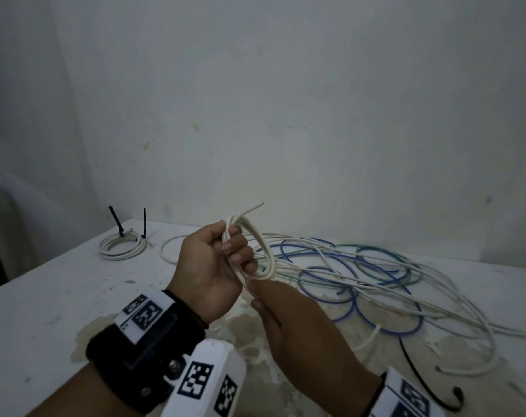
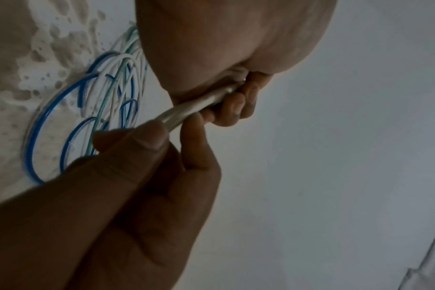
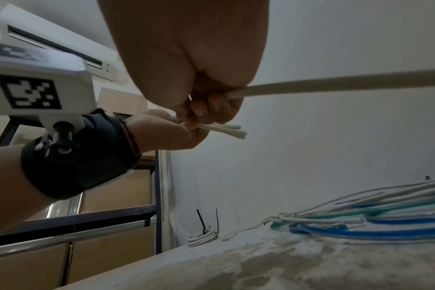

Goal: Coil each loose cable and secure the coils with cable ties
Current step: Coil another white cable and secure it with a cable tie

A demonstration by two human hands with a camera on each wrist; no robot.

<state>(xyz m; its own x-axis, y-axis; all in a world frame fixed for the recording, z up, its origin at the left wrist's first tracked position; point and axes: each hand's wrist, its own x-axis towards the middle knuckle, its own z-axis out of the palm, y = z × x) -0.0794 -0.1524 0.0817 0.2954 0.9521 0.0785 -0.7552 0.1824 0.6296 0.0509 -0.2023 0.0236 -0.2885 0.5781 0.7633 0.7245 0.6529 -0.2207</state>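
My left hand [image 1: 222, 257] is raised above the table and grips a small coil of white cable [image 1: 263, 251], its loops hanging to the right of the fingers and one free end [image 1: 255, 206] sticking up. My right hand [image 1: 289, 323] sits just below and pinches the same white cable [image 3: 335, 86] where it leaves the coil. In the left wrist view the strands [image 2: 199, 106] run between both hands' fingers. Loose white, blue and green cables [image 1: 361, 275] lie tangled on the table to the right.
A finished white coil [image 1: 122, 246] with two upright black cable ties [image 1: 117, 221] lies at the table's far left corner. A loose black cable tie [image 1: 427, 380] lies near the right front. The white table [image 1: 60, 296] has stained patches; a wall stands close behind.
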